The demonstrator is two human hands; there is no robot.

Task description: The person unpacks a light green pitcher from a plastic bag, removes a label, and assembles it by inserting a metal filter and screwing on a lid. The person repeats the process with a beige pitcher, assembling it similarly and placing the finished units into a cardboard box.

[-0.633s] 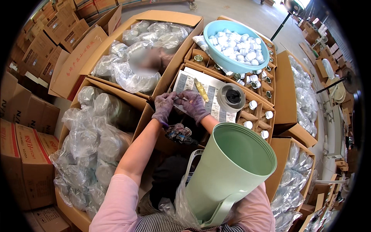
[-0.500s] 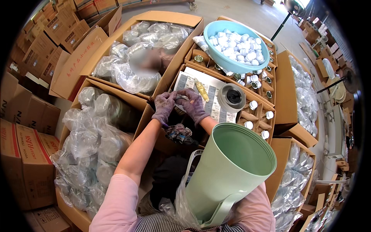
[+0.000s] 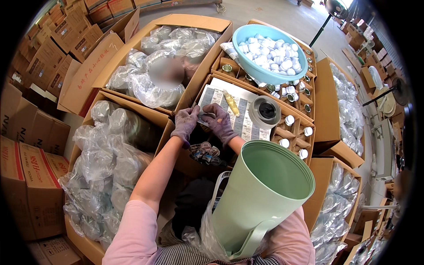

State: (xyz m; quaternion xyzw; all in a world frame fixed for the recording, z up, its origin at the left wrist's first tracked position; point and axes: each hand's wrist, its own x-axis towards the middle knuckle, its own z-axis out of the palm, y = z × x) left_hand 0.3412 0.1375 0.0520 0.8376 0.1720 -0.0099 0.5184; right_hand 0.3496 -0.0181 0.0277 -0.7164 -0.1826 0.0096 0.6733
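Note:
Both hands wear purplish-grey work gloves and meet at the left edge of a sheet of printed labels [image 3: 247, 126]. My left hand [image 3: 185, 123] is closed with its fingertips at the sheet's edge; what it grips is hidden. My right hand [image 3: 219, 123] has its fingers bent beside it, thumb and forefinger closing around a small greyish piece that I cannot make out clearly. A pale green jug [image 3: 260, 194] without a lid leans in my lap against my right arm, its mouth tilted up. A yellowish crumpled roll [image 3: 231, 104] and a grey ring-shaped tape roll [image 3: 265, 112] lie on the sheet.
A blue basin [image 3: 240, 59] of white caps rests on divided cartons with capped bottles. Cartons of plastic-wrapped glassware [image 3: 110, 163] stand at left, far left and right. Below my hands sit several round stickers or lids [image 3: 206, 153]. A standing fan [image 3: 335, 8] is behind.
My hands have drawn slightly apart, the right one opening a little gap from the left. The jug has barely shifted. Everything else looks the same.

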